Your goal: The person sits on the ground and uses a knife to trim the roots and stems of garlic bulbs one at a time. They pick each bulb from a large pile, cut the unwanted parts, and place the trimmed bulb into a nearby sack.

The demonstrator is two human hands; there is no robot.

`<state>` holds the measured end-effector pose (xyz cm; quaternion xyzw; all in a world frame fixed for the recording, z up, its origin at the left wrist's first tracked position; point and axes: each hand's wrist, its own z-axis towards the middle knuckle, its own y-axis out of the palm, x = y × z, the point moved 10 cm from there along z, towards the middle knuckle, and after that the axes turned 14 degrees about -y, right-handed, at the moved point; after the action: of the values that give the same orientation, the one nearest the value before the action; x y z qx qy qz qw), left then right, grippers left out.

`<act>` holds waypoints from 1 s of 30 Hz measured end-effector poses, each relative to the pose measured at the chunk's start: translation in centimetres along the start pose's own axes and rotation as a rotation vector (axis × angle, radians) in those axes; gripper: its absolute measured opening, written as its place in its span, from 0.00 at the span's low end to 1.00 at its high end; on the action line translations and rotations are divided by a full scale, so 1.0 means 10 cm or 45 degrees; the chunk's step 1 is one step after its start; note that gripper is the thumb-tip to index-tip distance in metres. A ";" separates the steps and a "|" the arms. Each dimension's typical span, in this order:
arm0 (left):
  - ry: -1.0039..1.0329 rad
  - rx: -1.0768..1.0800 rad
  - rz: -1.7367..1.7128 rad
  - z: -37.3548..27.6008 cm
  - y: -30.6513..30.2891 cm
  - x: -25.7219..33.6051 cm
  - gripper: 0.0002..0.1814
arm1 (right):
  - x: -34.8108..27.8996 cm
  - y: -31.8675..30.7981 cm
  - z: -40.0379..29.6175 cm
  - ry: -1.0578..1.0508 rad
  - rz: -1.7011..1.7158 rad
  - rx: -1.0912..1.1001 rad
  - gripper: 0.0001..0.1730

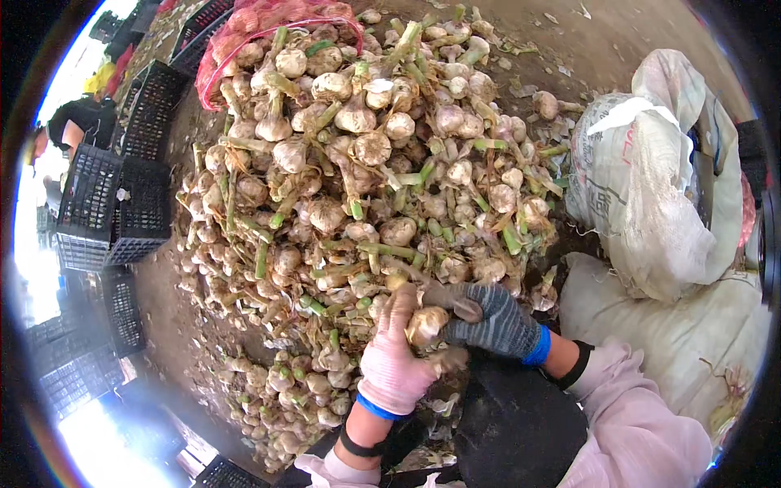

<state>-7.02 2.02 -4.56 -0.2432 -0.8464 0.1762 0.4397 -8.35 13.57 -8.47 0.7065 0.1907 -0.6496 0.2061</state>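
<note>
My left hand point(396, 366), in a pinkish glove with soiled fingertips, curls around a garlic bulb point(426, 326). My right hand point(494, 320), in a grey striped glove with a blue cuff, meets the bulb from the right. Its fingers are bent and partly blurred, and I cannot tell whether they hold anything. Beyond both hands rises a large heap of garlic bulbs point(372, 146), many with cut green stalks. Below and left of it lies a smaller heap of short-stemmed garlic bulbs point(287, 390).
A red mesh sack point(210, 73) with garlic lies at the heap's far left. Black plastic crates point(88, 195) stand along the left, near another person point(82, 125). On the right are a white woven sack point(640, 183) and a pale sack point(659, 329) beneath it.
</note>
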 end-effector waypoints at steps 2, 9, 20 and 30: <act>0.289 -0.081 0.096 -0.05 0.06 0.09 0.38 | -0.12 0.00 -0.01 -0.049 0.201 -0.076 0.23; 1.061 0.019 0.883 -0.46 0.34 0.38 0.19 | -0.15 -0.29 0.10 -0.009 -0.907 -0.525 0.16; 1.289 0.052 1.176 -0.67 -0.02 0.37 0.16 | 0.70 -0.90 -0.31 0.312 -1.290 -0.546 0.20; -0.242 -0.317 1.428 0.19 -0.54 -1.14 0.33 | 0.39 -0.96 -0.25 0.368 -1.219 -0.047 0.17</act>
<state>-4.31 -9.06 -10.36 -0.6874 -0.6384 0.3022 0.1693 -11.12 22.99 -12.57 0.6188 0.5317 -0.5632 -0.1310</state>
